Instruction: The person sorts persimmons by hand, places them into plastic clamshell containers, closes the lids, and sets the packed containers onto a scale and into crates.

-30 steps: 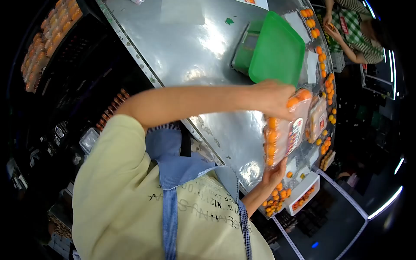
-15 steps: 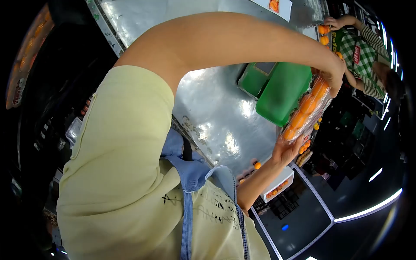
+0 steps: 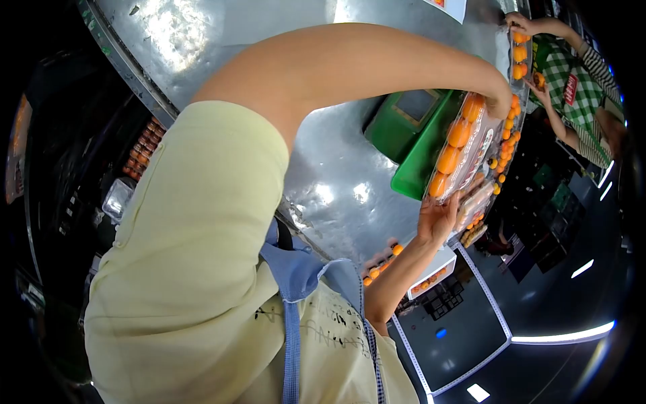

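A clear plastic pack of round orange fruit [image 3: 459,133] is held between my two hands, tilted, with a label on its clear film. My left hand [image 3: 498,101] grips its far upper end, fingers partly hidden behind it. My right hand [image 3: 439,215] holds the lower end, fingers up against the plastic. Directly beneath and beside the pack lies a green tray [image 3: 410,178], partly covered by it. A green device with a grey panel [image 3: 390,128] adjoins the tray.
The shiny metal table [image 3: 316,161] spreads around the green tray. Loose orange fruit [image 3: 509,131] and another clear pack [image 3: 475,202] lie along the far side. A co-worker in a checked apron [image 3: 562,74] stands across, hands near more fruit. A white box [image 3: 437,266] is at lower right.
The pack has turned in my hands, so its fruit row and labelled film now face me more clearly. It has shifted slightly up and left, and the view has tilted a little.
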The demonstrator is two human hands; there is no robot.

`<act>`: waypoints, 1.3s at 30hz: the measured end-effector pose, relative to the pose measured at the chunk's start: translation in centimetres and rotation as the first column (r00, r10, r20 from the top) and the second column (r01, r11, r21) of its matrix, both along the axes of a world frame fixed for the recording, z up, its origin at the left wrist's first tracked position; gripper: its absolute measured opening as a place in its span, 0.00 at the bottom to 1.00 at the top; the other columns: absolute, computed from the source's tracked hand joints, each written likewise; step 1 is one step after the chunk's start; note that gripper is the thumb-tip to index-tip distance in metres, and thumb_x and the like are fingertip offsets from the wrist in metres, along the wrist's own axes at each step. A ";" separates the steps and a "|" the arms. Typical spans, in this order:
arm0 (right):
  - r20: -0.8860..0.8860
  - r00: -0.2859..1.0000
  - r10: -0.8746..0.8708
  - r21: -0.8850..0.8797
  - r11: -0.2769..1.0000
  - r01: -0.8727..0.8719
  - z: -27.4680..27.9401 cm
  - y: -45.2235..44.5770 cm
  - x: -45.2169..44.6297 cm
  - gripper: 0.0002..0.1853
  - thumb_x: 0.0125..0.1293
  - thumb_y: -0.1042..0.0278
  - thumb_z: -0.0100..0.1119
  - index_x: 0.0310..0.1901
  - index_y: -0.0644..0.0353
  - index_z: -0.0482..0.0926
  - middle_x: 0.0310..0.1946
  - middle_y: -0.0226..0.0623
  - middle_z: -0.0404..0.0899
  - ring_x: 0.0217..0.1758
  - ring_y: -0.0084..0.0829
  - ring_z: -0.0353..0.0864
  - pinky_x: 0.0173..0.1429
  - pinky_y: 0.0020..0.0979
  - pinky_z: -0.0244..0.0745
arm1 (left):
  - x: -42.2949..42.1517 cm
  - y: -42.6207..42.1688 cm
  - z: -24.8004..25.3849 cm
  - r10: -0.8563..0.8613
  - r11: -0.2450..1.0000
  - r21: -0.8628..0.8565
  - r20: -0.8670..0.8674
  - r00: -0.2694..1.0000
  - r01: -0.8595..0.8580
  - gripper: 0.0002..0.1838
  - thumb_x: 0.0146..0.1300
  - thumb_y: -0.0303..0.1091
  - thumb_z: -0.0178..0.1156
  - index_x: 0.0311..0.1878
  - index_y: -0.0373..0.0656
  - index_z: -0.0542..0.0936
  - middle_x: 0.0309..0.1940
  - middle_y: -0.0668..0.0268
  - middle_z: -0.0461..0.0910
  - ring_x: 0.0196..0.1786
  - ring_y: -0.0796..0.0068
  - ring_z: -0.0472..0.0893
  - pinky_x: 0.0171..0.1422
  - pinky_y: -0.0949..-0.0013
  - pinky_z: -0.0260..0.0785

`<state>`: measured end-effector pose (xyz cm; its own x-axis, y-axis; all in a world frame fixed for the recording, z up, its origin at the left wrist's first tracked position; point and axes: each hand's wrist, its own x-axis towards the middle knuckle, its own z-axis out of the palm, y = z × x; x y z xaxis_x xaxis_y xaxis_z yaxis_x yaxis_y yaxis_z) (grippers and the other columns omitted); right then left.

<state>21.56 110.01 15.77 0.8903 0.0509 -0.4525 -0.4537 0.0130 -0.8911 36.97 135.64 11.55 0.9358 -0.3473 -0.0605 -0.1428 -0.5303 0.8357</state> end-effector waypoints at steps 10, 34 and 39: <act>-0.071 0.989 0.126 -0.024 0.991 -0.128 0.6 -1.5 0.4 0.25 0.66 0.65 0.56 0.60 0.68 0.64 0.57 0.46 0.70 0.61 0.38 0.70 0.63 0.38 0.70 | -6.6 1.7 3.8 0.231 0.960 0.120 0.175 0.957 -0.254 0.16 0.52 0.32 0.56 0.43 0.39 0.83 0.42 0.53 0.81 0.47 0.58 0.80 0.50 0.56 0.70; 0.042 0.994 0.104 -0.281 0.956 -0.089 1.8 -4.9 -3.8 0.21 0.66 0.69 0.56 0.59 0.63 0.69 0.51 0.38 0.76 0.43 0.23 0.77 0.43 0.24 0.73 | -19.3 4.2 -3.6 0.894 0.211 -0.744 -0.115 0.433 -0.633 0.07 0.58 0.28 0.56 0.37 0.43 0.83 0.34 0.65 0.83 0.38 0.72 0.81 0.47 0.66 0.74; 0.042 0.994 0.101 -0.294 0.952 -0.085 1.7 -4.8 -3.9 0.21 0.66 0.70 0.56 0.59 0.64 0.69 0.51 0.38 0.76 0.42 0.22 0.77 0.42 0.23 0.73 | -19.9 3.9 -3.7 0.844 0.250 -0.730 -0.157 0.512 -0.637 0.06 0.60 0.30 0.58 0.38 0.42 0.81 0.33 0.70 0.82 0.36 0.79 0.79 0.44 0.72 0.72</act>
<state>17.68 105.18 17.52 0.9122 0.0078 -0.4097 -0.3898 -0.2913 -0.8736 17.08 139.58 7.81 0.7351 0.6748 0.0658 -0.2175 0.1428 0.9656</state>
